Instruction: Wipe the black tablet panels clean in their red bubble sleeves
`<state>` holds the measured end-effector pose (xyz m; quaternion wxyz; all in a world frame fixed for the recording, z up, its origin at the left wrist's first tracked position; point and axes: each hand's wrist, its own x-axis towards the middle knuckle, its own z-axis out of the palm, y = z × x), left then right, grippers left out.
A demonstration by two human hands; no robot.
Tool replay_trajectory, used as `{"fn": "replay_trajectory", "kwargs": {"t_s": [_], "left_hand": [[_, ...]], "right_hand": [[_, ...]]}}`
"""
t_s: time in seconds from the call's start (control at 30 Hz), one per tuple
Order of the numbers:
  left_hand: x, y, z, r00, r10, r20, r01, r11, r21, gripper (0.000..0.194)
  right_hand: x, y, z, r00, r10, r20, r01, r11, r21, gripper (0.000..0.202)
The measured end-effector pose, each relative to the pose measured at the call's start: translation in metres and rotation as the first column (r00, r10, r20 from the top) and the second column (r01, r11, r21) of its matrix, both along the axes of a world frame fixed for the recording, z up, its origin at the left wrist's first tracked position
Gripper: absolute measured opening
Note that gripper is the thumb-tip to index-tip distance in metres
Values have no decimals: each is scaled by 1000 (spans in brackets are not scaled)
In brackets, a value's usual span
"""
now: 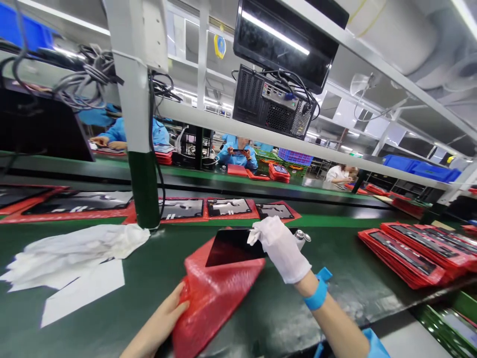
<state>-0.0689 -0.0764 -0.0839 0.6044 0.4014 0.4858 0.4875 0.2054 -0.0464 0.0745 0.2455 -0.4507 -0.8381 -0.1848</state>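
My bare left hand [167, 314] is closed on the lower left edge of a red bubble-wrap bag [219, 293]. A glossy black flat panel [231, 247] sticks out of the bag's mouth, its lower part covered by the red film. My right hand [281, 246], in a white glove with a blue wrist strap, is closed on the right end of that panel. Its fingertips pinch near the top edge. Just behind the right hand stands a small white bottle with a metal top [301, 237], partly hidden by the glove.
Crumpled white cloths [80, 248] and a white sheet [84, 292] lie at left. Red bags with dark panels [229, 208] line the back ledge. Stacked red-bagged panels [406, 253] stand at right. A post [143, 189] rises at left; a monitor [285, 42] hangs above. Co-workers [238, 154] sit beyond.
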Motion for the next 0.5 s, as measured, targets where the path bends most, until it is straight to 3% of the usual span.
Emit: {"fn": "replay_trajectory", "kwargs": {"t_s": [0.1,0.2,0.27,0.33,0.4,0.43,0.5], "left_hand": [[-10,-9,-1,998,-45,-31,45,999,-2,54],[-2,-19,3,995,14,103,-6,997,-79,56],[9,-27,8,960,114,256,-63,978,-200,63],[20,-32,14,905,179,386,-53,947,-317,66],[26,-34,18,892,214,398,-54,925,-377,66],[27,-34,18,905,216,366,-70,925,-373,69],[28,-31,14,934,234,270,-145,939,-312,78]], "right_hand": [[-8,-17,1,995,-95,-25,98,972,215,30],[-18,-38,-16,997,-72,1,68,937,343,32],[-27,-56,-47,999,-19,26,8,925,380,33],[-38,-75,-90,1000,4,3,-5,911,412,35],[-48,-95,-134,999,0,-34,15,900,435,35],[-51,-104,-152,997,-11,-77,40,923,383,33],[-55,-116,-175,977,-65,-206,98,983,158,24]]}}
